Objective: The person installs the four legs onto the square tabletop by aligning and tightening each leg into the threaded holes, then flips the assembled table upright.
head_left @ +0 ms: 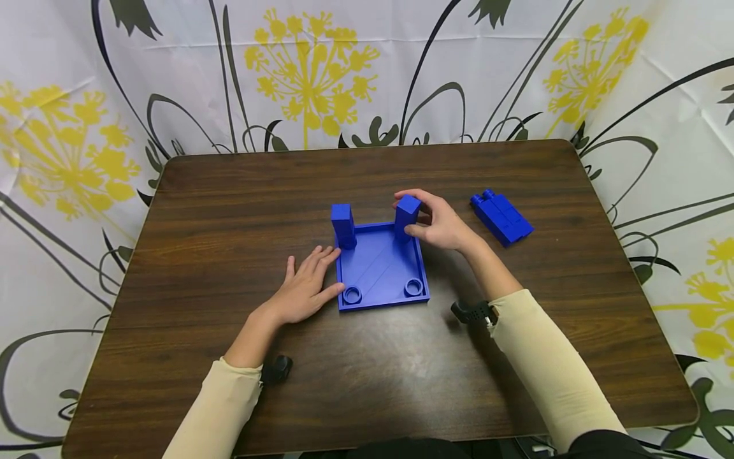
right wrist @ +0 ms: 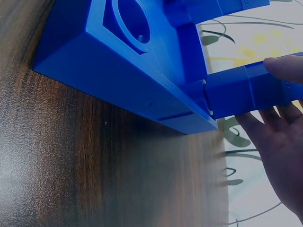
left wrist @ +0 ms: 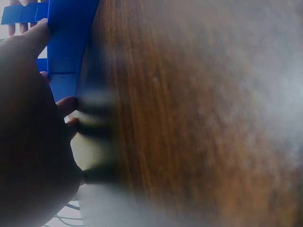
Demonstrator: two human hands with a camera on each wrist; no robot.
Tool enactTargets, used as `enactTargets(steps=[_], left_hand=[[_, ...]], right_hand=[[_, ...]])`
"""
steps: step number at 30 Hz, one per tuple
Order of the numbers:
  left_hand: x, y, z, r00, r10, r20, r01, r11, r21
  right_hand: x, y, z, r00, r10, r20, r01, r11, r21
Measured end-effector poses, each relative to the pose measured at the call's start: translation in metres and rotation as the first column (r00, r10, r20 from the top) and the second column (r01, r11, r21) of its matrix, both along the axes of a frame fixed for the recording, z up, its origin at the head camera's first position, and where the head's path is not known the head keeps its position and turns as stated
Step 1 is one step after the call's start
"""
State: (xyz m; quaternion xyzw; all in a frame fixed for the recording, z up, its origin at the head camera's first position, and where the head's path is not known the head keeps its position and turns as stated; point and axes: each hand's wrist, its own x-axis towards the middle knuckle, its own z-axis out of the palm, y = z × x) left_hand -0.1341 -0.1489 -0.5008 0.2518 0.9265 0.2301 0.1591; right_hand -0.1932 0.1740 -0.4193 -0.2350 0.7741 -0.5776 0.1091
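Observation:
A blue square tray-like base (head_left: 381, 305) with a raised rim lies on the table, round sockets showing in its two near corners. Two blue square posts stand at its far corners: a left post (head_left: 343, 227) and a right post (head_left: 408, 217). My right hand (head_left: 438, 223) grips the right post, thumb on the near side and fingers behind; in the right wrist view this post (right wrist: 236, 90) meets the base's corner. My left hand (head_left: 306, 287) lies with fingers spread against the base's left side, thumb at the near-left socket.
Two blue posts (head_left: 502, 217) lie side by side on the table to the right, with round pegs at their far ends. The brown wooden table (head_left: 229, 191) ends at a flower-patterned cloth (head_left: 189, 70) behind it.

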Motion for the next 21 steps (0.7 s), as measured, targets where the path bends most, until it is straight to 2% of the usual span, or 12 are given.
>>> enactTargets(steps=[9, 21], left_hand=[[-0.001, -0.001, -0.002, 1.000, -0.004, -0.007, 0.004, 1.000, -0.002], [0.003, 0.001, 0.008, 1.000, -0.012, -0.028, 0.013, 0.999, 0.036]], right_hand=[[0.002, -0.001, 0.003, 1.000, -0.021, -0.009, 0.021, 0.999, 0.031], [0.003, -0.002, 0.005, 0.996, -0.078, -0.034, 0.081, 0.993, 0.082]])
